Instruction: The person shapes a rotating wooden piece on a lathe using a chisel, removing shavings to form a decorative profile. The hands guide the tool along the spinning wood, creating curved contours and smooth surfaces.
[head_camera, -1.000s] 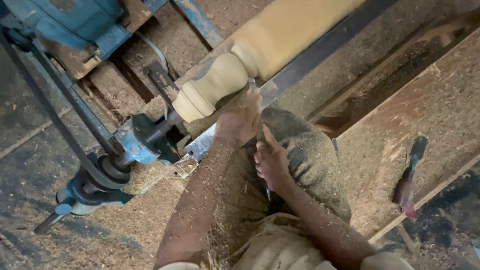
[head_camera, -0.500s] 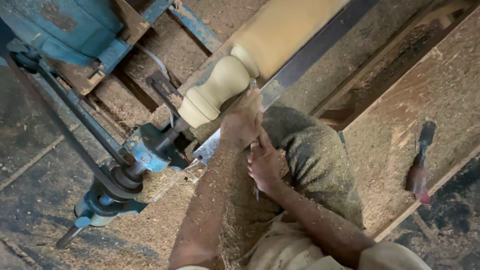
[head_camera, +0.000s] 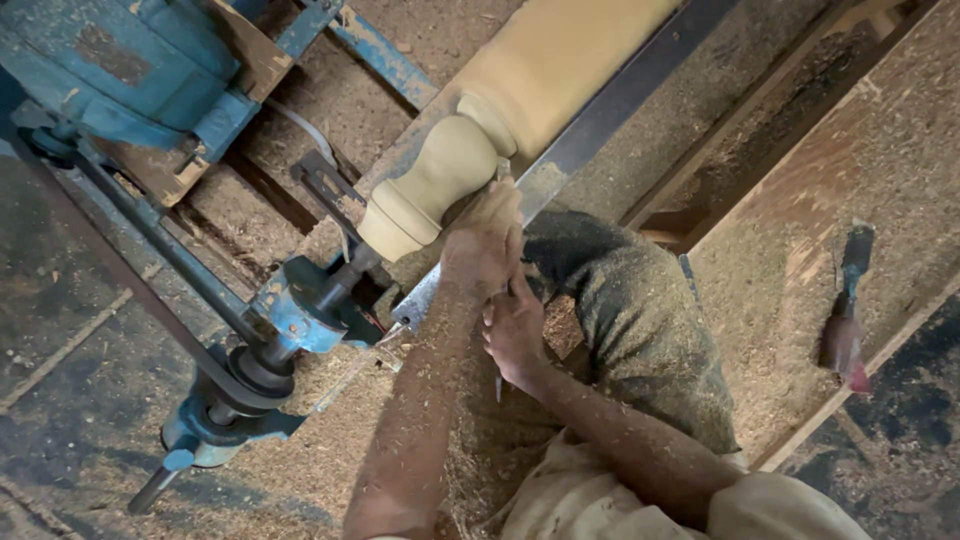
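Sawdust is covering nearly everything in the head view: the dark floor on the left, the wooden boards (head_camera: 900, 150) on the right, and the person's own forearms and lap. A pale turned wooden workpiece (head_camera: 470, 150) is lying diagonally across the upper middle, mounted on a blue lathe (head_camera: 290, 310) whose spindle end is meeting the rounded, knob-shaped tip of the wood. A long dark metal tool rest (head_camera: 620, 100) is running alongside the workpiece, just below it.

The left hand (head_camera: 485, 245) is sitting clenched on the tool rest, right against the shaped end of the workpiece, pressing down on the blade of a thin chisel (head_camera: 503, 172) whose tip is just showing against the wood above the knuckles. The right hand (head_camera: 515, 330) is lying directly behind the left, nearer the body, curled around the handle end of the same tool; a short bit of it is poking out below the palm. The person's bent knee, in grey dusty fabric (head_camera: 640, 320), is resting just right of both hands.

Well apart on the right boards, another chisel with a reddish handle (head_camera: 845, 320) is lying untouched. A blue motor housing (head_camera: 110, 70) is filling the upper left corner.
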